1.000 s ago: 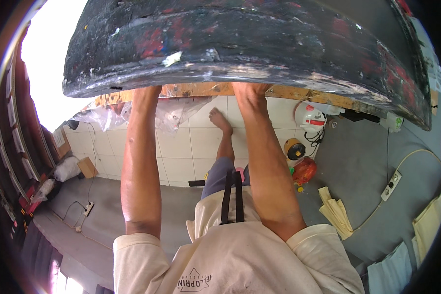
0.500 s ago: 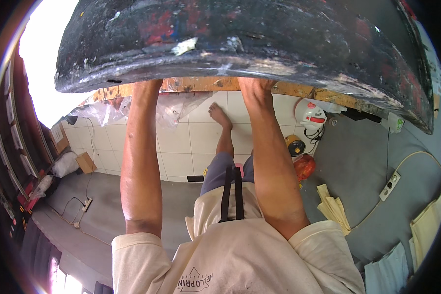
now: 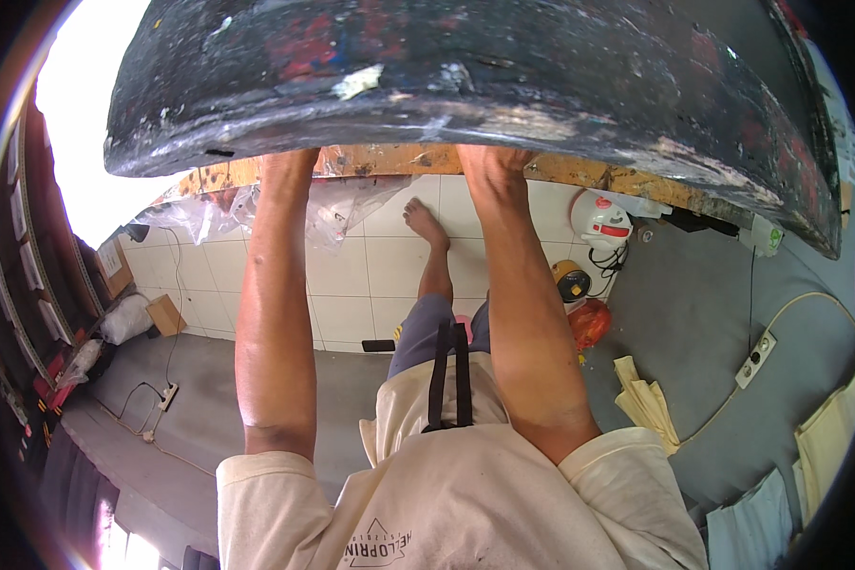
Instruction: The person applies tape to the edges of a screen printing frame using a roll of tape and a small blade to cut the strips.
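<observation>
A large black panel [image 3: 418, 57] smeared with red, white and grey paint spans the top of the view. Both my arms reach forward under its near edge, above a paint-stained wooden table edge [image 3: 427, 160]. Of my left hand [image 3: 292, 160] only the wrist end shows, left of centre. My right hand [image 3: 496, 158] shows its back, right of centre, close against the panel's underside. The panel hides the fingers of both hands, so whether they grip anything cannot be made out. Clear plastic sheeting [image 3: 337, 214] hangs below the table edge beside my left forearm.
A white-and-red appliance [image 3: 602, 220], a yellow-and-black round object [image 3: 571, 283] and a red plastic bag [image 3: 591, 323] lie on the floor to the right. Farther right are a power strip [image 3: 755, 359] and folded cream cloth [image 3: 644, 404]. Cardboard boxes [image 3: 166, 314] stand left.
The panel's near edge and the table edge appear very slightly higher in the view. Both arms stay reached forward, almost in the same place.
</observation>
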The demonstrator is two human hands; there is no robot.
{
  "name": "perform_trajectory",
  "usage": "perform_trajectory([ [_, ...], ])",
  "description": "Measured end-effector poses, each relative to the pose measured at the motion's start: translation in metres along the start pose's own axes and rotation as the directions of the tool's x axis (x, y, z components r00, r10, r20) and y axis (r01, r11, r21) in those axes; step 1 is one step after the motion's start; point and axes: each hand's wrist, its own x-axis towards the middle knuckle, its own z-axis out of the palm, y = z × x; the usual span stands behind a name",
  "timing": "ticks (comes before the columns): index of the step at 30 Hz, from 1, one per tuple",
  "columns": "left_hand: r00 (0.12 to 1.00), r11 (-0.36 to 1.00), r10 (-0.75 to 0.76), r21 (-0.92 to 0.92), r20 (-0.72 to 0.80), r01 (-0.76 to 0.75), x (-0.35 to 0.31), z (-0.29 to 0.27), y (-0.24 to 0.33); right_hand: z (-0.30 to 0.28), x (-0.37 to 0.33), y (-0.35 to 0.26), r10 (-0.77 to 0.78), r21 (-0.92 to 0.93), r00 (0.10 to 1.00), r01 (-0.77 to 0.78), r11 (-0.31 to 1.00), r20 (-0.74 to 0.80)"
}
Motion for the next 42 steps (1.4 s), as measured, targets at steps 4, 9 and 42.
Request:
perform_trajectory([
  [4,1.000,0.999,0.001,0.033,0.007,-0.002,0.001,0.002,-0.002,0.000,0.001,0.001,-0.001,-0.002,1.000,0.001,1.000,0.015],
  [9,0.981,0.985,-0.083,0.162,0.175,0.054,0.013,-0.005,0.001,0.001,0.013,0.003,-0.002,-0.072,0.984,-0.011,0.997,-0.178],
  [42,0.973,0.936,-0.189,-0.324,-0.135,0.137,0.024,-0.036,0.083,-0.054,0.015,0.018,0.027,0.376,0.992,-0.073,0.924,0.126],
])
